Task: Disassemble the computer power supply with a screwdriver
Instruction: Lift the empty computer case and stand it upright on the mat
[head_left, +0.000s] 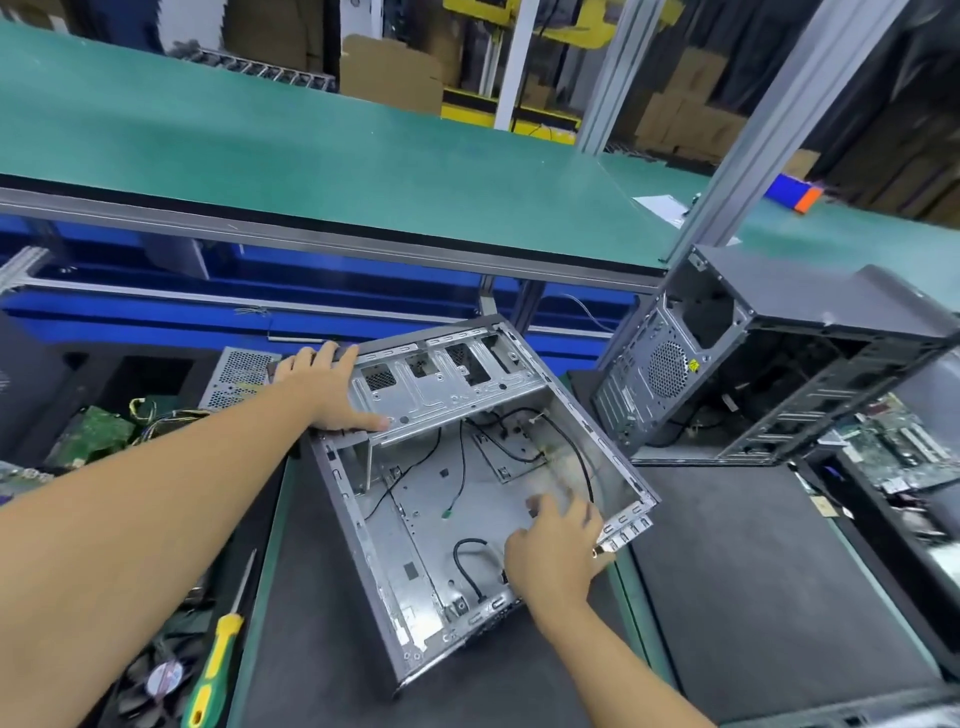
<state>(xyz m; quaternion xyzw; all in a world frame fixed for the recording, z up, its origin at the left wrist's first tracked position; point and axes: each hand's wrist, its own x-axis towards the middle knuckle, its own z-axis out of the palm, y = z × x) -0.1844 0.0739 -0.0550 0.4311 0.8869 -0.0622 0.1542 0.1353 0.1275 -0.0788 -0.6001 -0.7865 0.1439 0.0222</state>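
Head view: the left hand (322, 389) rests on the far-left corner of the open case (467, 493), fingers spread, pressing. The right hand (556, 551) reaches inside by the right rim, blurred; I cannot tell its grasp. The power supply (239, 374) sits just behind that far-left corner: likely heavy, rigid and sharp-edged, best held by its flat sides. The screwdriver (218, 654) lies left of the case

Open case (467, 530) floor lying bare at centre, reachable from above. Drive cage (447, 389) roofing far end. Black cables (462, 457) trailing across floor. Second case (779, 364) standing just beside, blocking right side. Dark mat (753, 571) lying open nearer.
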